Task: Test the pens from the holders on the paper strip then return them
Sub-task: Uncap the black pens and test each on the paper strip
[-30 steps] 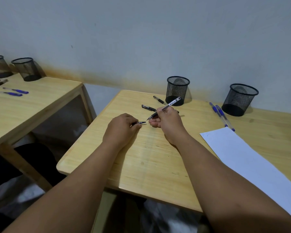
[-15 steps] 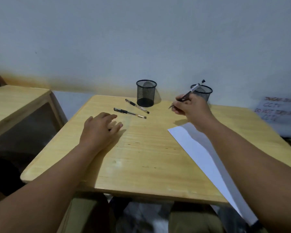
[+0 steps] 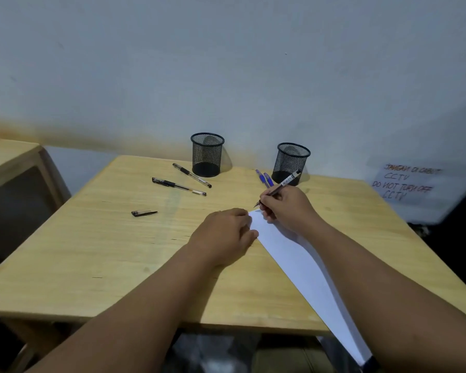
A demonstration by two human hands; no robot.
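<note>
- Two cups, one [image 3: 207, 154] mid-frame, one [image 3: 291, 163] to its right; nothing shows inside.
- Two black pens [image 3: 178, 186] and a cap [image 3: 143, 212] lie left of centre; two blue pens [image 3: 264, 179] lie by the right cup.
- Right hand [image 3: 287, 208] pinches a pen [image 3: 281, 186], tip at the paper [image 3: 301, 270] corner.
- Left hand [image 3: 223, 235] presses flat on the paper.

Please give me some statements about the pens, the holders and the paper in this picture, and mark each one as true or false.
1. The right hand holds a pen with its tip near the paper strip's far end. True.
2. Both mesh holders contain pens. False: both look empty.
3. The left hand presses on the paper strip's edge. True.
4. The pen cap sits on the paper. False: it lies on the bare table.
5. Two black pens lie near the left holder. True.
</note>
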